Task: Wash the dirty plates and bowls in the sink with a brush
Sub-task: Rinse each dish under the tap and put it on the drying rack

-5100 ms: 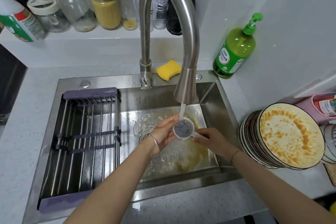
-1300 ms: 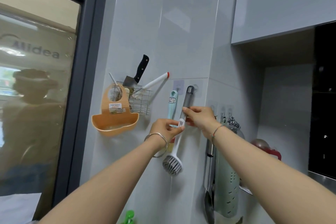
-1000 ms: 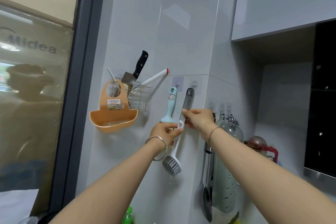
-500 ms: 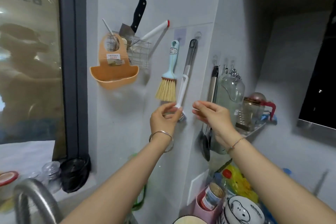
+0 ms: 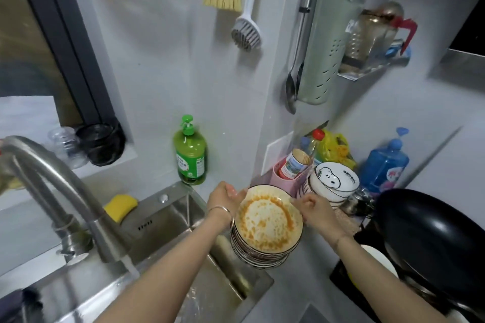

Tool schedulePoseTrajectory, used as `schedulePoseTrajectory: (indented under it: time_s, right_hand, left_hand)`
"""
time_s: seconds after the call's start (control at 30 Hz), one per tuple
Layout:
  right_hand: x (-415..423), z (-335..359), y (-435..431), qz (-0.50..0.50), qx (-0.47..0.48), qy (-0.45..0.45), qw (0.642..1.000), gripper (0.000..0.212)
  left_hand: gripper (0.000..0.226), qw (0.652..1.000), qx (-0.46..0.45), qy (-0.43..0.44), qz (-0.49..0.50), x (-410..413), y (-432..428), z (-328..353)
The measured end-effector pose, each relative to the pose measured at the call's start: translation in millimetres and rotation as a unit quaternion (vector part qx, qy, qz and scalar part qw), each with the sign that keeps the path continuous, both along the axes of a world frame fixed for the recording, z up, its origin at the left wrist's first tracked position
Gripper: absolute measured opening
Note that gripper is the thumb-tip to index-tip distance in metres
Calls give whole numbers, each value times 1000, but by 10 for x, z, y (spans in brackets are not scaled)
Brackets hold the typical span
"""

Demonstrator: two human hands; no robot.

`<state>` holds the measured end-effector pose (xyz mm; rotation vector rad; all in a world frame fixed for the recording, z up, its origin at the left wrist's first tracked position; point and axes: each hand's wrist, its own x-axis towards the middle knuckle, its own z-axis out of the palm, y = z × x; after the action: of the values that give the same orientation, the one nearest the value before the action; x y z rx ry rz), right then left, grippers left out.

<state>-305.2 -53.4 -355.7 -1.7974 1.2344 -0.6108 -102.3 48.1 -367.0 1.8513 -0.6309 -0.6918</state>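
1. Orange-brown sauce smears the face of the top plate, in a ring round its well with flecks across the middle. The dirt looks like a thin film rather than a thick crust.
2. Half a second ago both hands were up at the wall beside the hanging brush. Now they have dropped to the stack of plates, and the view has swung down with them.
3. The brush stays on the wall, head down, well apart from either hand. About five seconds ago it was being rinsed under the tap.
4. The left hand lies against the far left rim of the top plate. I cannot tell whether it has closed on the rim.
5. The right hand has its fingers curled and seems to pinch the right rim.
6. The stack stands on the worktop, hard against the right edge of the sink. Patterned bowls sit behind it, toward the worktop's back corner.
7. Water runs from the tap into the sink, so washing seems set to go on.
8. My reading is that a plate is about to go into the sink, and the brush will have to be fetched again.
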Motion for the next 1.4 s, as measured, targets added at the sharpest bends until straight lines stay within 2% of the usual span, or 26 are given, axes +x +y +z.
schedulePoseTrajectory:
  time_s: [0.1, 0.2, 0.3, 0.4, 0.5, 0.63, 0.7, 0.87, 1.0, 1.17, 1.3, 1.4]
  right_hand:
    - [-175, -344, -41, 3, -14, 56, 998, 34]
    - [-230, -557, -62, -4, -3, 80, 997, 37]
    - [-238, -666, -101, 13, 5, 102, 995, 41]
    - [-214, -707, -126, 35, -18, 139, 990, 42]
    - [-181, -722, -127, 48, -50, 188, 980, 39]
    - [-149, -689, -113, 44, -64, 208, 975, 39]
    - [-149, -668, -99, 36, -68, 203, 976, 39]
    - [-117, -507, 14, 23, -62, 93, 993, 37]
    - [69, -318, 209, 30, 1, -51, 998, 33]
    - [478, -313, 651, 83, 65, -77, 991, 10]
    - [871, -466, 1071, 149, 99, -77, 981, 16]
    - [1155, -684, 1321, 171, 153, -62, 971, 22]
  left_hand:
    - [40, 995, 92, -34, -29, 34, 111, -300]
    - [43, 984, 162, -24, -63, 44, 191, -476]
    - [44, 985, 157, 6, -69, 39, 221, -603]
    - [45, 980, 164, -5, -111, 34, 242, -686]
    - [43, 976, 163, -49, -133, 5, 204, -726]
    - [42, 950, 207, -173, -161, -32, 166, -681]
    - [42, 946, 208, -183, -164, -31, 166, -659]
    - [35, 969, 158, -130, -134, -9, 321, -609]
    - [32, 995, 77, -6, -68, -88, 708, -609]
    - [24, 992, -3, 90, 86, -87, 1387, -712]
    - [29, 967, -26, 173, 183, 60, 1915, -839]
    - [35, 954, -8, 201, 224, 189, 2286, -917]
